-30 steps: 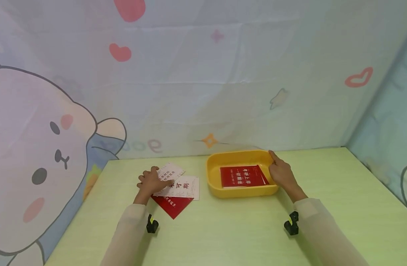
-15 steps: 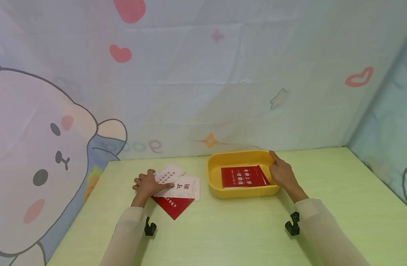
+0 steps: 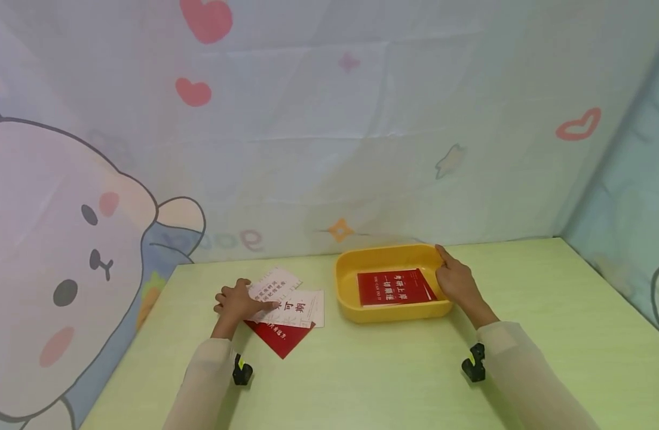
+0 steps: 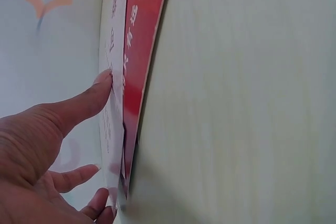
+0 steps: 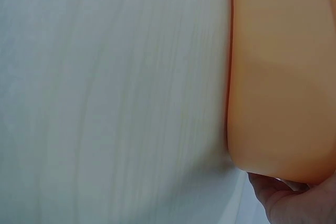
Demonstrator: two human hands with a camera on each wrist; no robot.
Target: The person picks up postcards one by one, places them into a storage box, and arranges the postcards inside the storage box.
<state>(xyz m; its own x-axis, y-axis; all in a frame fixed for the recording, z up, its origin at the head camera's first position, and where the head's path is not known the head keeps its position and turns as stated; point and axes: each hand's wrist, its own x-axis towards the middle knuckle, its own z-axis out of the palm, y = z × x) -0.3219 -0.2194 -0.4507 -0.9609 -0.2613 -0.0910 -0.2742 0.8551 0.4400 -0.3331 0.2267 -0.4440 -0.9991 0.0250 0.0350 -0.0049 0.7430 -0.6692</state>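
My left hand (image 3: 236, 304) rests on a small pile of printed cards at the left of the table, fingers spread. Its thumb lies on a white card (image 4: 111, 45) while the other fingertips touch the pile's left side. Another white card (image 3: 278, 280) overlaps it, and a red card (image 3: 283, 340) with white writing sticks out underneath. My right hand (image 3: 458, 283) grips the right end of a yellow plastic tray (image 3: 356, 312), its thumb side up at the back corner. Inside the tray lie red cards (image 3: 385, 288), one on another. The right wrist view shows fingers at the tray's end wall (image 5: 283, 129).
The light green table (image 3: 351, 376) reaches back to a hanging cloth (image 3: 318, 161) printed with hearts and a cartoon bear. Another cloth (image 3: 635, 179) hangs at the right side. Black wrist devices are strapped below both hands.
My left hand has shifted slightly left, and the white cards under it have slid and turned a little. The right hand and the tray stay in place.
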